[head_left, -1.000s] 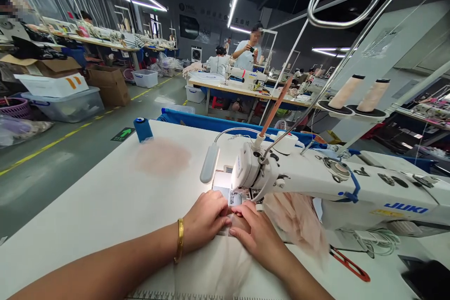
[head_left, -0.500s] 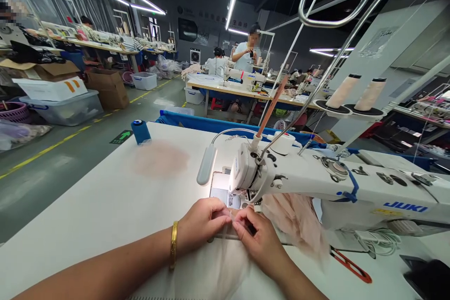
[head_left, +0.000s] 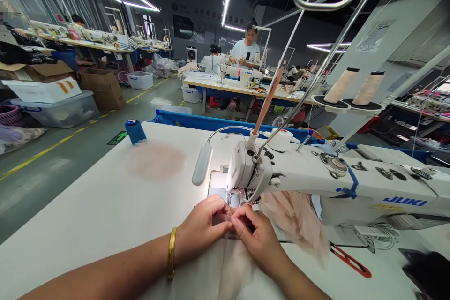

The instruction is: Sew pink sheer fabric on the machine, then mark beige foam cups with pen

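The left hand's grip (head_left: 206, 225) and the right hand's grip (head_left: 258, 236) meet fingertip to fingertip, each pinching the edge of a sheer pale fabric (head_left: 234, 267) between thumb and fingers. That fabric lies just in front of the needle area of a white sewing machine (head_left: 302, 168), hanging down from the fingers toward the near edge of the bench (head_left: 101, 225). A gold bangle (head_left: 171, 253) circles the left wrist. Right of the hands, bunched peach cloth (head_left: 295, 220) spills out from under the machine arm, with an orange-handled tool (head_left: 351, 261) near it. A slim lamp (head_left: 202, 164) stands left of the machine head; farther left are a thin peach piece (head_left: 156, 160) and a blue thread spool (head_left: 135, 132). Two peach thread cones (head_left: 341, 85) stand above the machine.
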A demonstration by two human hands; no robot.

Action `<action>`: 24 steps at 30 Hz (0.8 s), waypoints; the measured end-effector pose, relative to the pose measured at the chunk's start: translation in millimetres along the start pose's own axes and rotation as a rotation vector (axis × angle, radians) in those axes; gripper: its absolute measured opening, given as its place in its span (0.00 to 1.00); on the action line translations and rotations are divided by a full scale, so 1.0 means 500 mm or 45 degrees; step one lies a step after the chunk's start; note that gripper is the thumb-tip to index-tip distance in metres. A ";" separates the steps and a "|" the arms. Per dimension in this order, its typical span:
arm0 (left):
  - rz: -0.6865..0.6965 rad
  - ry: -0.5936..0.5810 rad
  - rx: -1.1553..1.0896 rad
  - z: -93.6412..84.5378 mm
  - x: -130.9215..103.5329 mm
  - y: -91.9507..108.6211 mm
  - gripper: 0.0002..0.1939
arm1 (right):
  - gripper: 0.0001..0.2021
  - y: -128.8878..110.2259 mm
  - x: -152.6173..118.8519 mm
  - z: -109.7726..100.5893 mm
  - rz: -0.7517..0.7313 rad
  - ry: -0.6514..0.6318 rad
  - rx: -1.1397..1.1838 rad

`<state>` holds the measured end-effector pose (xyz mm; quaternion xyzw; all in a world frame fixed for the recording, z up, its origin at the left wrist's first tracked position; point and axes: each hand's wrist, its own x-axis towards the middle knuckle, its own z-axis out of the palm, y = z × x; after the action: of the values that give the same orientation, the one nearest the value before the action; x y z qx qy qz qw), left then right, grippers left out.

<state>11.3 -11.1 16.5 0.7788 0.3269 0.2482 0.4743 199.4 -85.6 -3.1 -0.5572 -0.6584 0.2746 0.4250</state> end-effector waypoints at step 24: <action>-0.188 0.063 -0.230 0.021 0.001 0.012 0.07 | 0.09 0.012 -0.015 0.004 -0.071 0.078 -0.045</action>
<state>20.4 -18.8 17.5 0.7004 0.3714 0.2601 0.5513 201.0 -91.1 -10.8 -0.5541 -0.6653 0.2337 0.4425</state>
